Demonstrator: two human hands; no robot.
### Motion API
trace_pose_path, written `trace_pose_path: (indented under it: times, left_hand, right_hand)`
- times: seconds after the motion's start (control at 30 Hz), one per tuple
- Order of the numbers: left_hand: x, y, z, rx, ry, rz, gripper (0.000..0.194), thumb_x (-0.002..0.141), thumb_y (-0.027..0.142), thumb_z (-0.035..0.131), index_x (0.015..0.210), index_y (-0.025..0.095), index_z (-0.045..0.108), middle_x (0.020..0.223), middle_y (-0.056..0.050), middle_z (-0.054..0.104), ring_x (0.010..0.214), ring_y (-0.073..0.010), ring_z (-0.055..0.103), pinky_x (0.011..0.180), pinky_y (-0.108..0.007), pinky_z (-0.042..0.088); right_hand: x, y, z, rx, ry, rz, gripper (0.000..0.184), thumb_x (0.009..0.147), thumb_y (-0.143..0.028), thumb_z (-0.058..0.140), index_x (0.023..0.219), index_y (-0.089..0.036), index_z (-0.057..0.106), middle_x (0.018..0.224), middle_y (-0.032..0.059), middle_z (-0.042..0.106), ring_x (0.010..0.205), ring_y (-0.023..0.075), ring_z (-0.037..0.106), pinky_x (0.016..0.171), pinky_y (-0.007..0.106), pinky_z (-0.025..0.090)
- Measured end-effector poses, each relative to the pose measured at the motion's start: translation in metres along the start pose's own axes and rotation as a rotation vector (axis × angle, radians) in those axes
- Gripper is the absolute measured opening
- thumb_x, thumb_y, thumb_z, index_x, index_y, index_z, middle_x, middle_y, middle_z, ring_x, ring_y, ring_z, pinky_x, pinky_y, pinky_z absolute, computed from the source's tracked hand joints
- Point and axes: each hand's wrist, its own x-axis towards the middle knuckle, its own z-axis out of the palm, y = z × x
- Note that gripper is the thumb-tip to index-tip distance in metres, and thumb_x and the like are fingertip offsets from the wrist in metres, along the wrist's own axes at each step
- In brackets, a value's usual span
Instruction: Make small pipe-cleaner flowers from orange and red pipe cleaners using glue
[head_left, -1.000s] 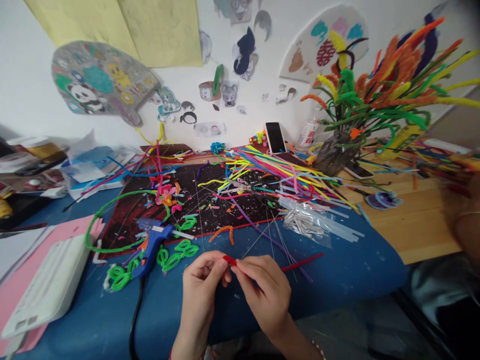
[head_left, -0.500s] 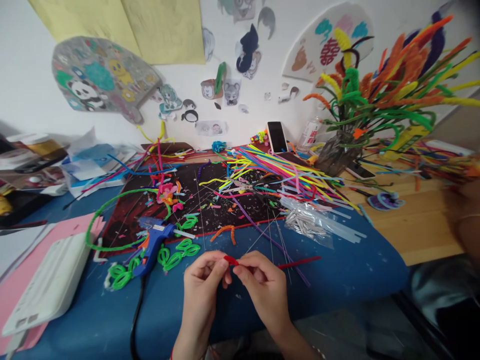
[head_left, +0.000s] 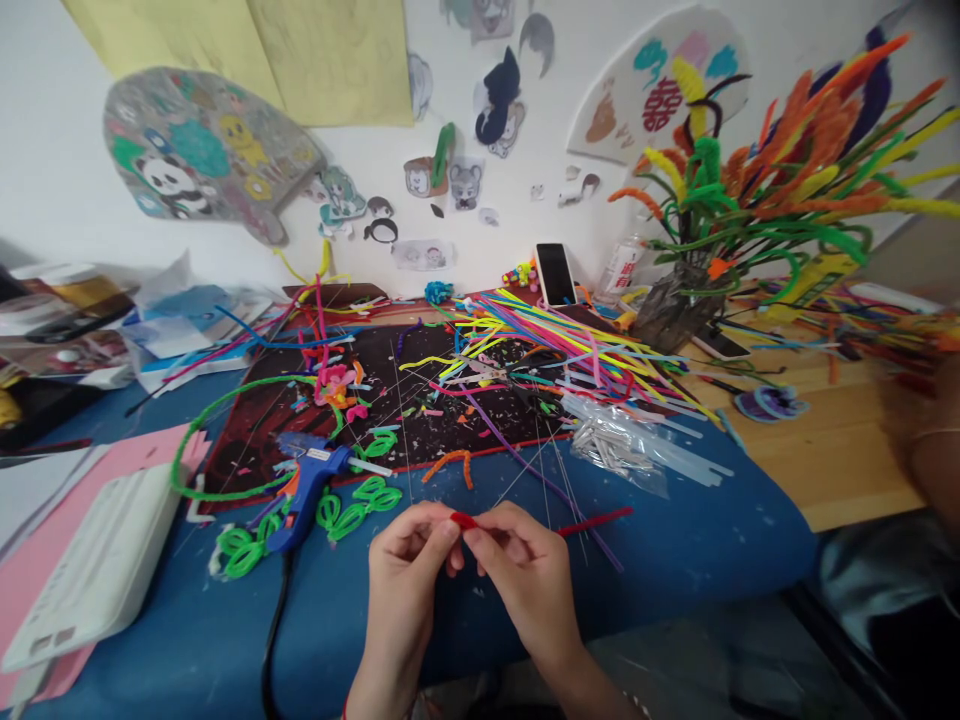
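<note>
A red pipe cleaner (head_left: 598,522) is pinched between both hands close to the table's front edge. My left hand (head_left: 411,560) is closed on one end, thumb and forefinger together. Beside it my right hand (head_left: 525,565) is closed on the same piece, fingertips almost touching the left ones. Only a short red bit shows between the fingertips, and a straight length sticks out to the right behind my right hand. My palms hide the part between. Just beyond the hands lie a bent orange pipe cleaner (head_left: 450,462) and a thin purple one (head_left: 529,465).
Left of the hands lies a blue glue gun (head_left: 311,490) with a black cord, among green looped pipe cleaners (head_left: 349,515). A dark cutting mat (head_left: 375,400) bears scraps and a bundle of coloured pipe cleaners (head_left: 570,345). A white power strip-like box (head_left: 97,570) is at left. Another person's arm (head_left: 930,440) is at right.
My right hand has turned slightly and closed in toward the left. The red length sticking out on the right has become a little shorter. My left hand stays nearly still.
</note>
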Motion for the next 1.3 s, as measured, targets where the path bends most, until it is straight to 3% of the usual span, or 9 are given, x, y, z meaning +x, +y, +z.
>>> trace_pose_path:
  times: [0.2, 0.5, 0.67, 0.83, 0.97, 1.17, 1.23, 1.3]
  left_hand:
    - [-0.001, -0.001, -0.002, 0.022, -0.024, 0.013, 0.011, 0.072, 0.026, 0.078, 0.073, 0.017, 0.073, 0.056, 0.002, 0.063, 0.047, -0.0068, 0.053, 0.045, -0.015, 0.043]
    - [-0.003, 0.000, 0.000, -0.011, -0.049, 0.031, 0.009, 0.074, 0.025, 0.077, 0.078, 0.018, 0.075, 0.063, 0.000, 0.066, 0.049, -0.0077, 0.056, 0.047, -0.017, 0.044]
    - [-0.001, 0.001, 0.001, -0.053, -0.002, 0.014, 0.011, 0.076, 0.027, 0.075, 0.081, 0.017, 0.075, 0.066, 0.000, 0.067, 0.050, -0.0078, 0.056, 0.047, -0.017, 0.044]
    - [-0.003, 0.000, -0.001, -0.045, -0.012, 0.018, 0.008, 0.078, 0.025, 0.073, 0.081, 0.018, 0.074, 0.066, 0.000, 0.065, 0.051, -0.0080, 0.056, 0.048, -0.018, 0.043]
    - [-0.005, 0.001, 0.000, -0.004, -0.027, 0.061, 0.007, 0.079, 0.024, 0.072, 0.080, 0.017, 0.074, 0.065, 0.001, 0.063, 0.052, -0.0080, 0.055, 0.051, -0.018, 0.043]
    - [-0.005, 0.001, 0.001, 0.034, -0.042, 0.072, 0.006, 0.080, 0.023, 0.070, 0.080, 0.018, 0.073, 0.064, 0.001, 0.063, 0.053, -0.0087, 0.055, 0.052, -0.018, 0.043]
    - [-0.005, -0.001, 0.000, 0.048, -0.041, 0.065, 0.005, 0.080, 0.023, 0.070, 0.081, 0.019, 0.073, 0.066, 0.001, 0.063, 0.053, -0.0087, 0.056, 0.052, -0.019, 0.044]
    - [-0.004, -0.002, -0.002, 0.073, -0.044, 0.060, 0.006, 0.081, 0.023, 0.069, 0.081, 0.019, 0.073, 0.066, 0.001, 0.063, 0.054, -0.0088, 0.055, 0.052, -0.019, 0.043]
  right_hand:
    - [-0.002, 0.002, -0.001, -0.191, 0.030, -0.218, 0.008, 0.081, -0.016, 0.066, 0.074, -0.019, 0.067, 0.066, -0.0005, 0.061, 0.058, 0.0113, 0.058, 0.051, 0.020, 0.049]
    - [0.006, -0.010, -0.022, -0.587, 0.013, -0.853, 0.019, 0.082, -0.001, 0.061, 0.092, -0.016, 0.066, 0.072, 0.0052, 0.069, 0.065, 0.0156, 0.063, 0.060, 0.028, 0.055]
    - [0.015, -0.019, -0.050, -0.884, -0.102, -1.139, 0.025, 0.083, -0.004, 0.064, 0.107, -0.012, 0.066, 0.076, 0.0063, 0.072, 0.070, 0.0169, 0.067, 0.066, 0.029, 0.059]
    - [0.021, -0.034, -0.069, -1.036, -0.246, -1.419, 0.020, 0.093, -0.010, 0.053, 0.099, -0.015, 0.071, 0.080, 0.0036, 0.074, 0.075, 0.0151, 0.069, 0.069, 0.025, 0.061]
    - [0.024, -0.042, -0.073, -1.099, -0.335, -1.530, 0.015, 0.090, -0.013, 0.061, 0.087, -0.021, 0.073, 0.079, -0.0005, 0.074, 0.073, 0.0124, 0.067, 0.070, 0.022, 0.062]
    - [0.032, -0.039, -0.079, -1.097, -0.359, -1.653, 0.013, 0.088, -0.014, 0.066, 0.082, -0.023, 0.073, 0.083, -0.0024, 0.074, 0.077, 0.0110, 0.067, 0.070, 0.020, 0.062]
    - [0.028, -0.039, -0.079, -1.060, -0.355, -1.557, 0.014, 0.089, -0.015, 0.065, 0.089, -0.027, 0.072, 0.081, -0.0048, 0.074, 0.074, 0.0098, 0.067, 0.070, 0.018, 0.061]
    - [0.014, -0.039, -0.077, -1.023, -0.326, -1.335, 0.020, 0.089, -0.015, 0.064, 0.101, -0.032, 0.070, 0.078, -0.0061, 0.073, 0.070, 0.0103, 0.067, 0.070, 0.018, 0.061]
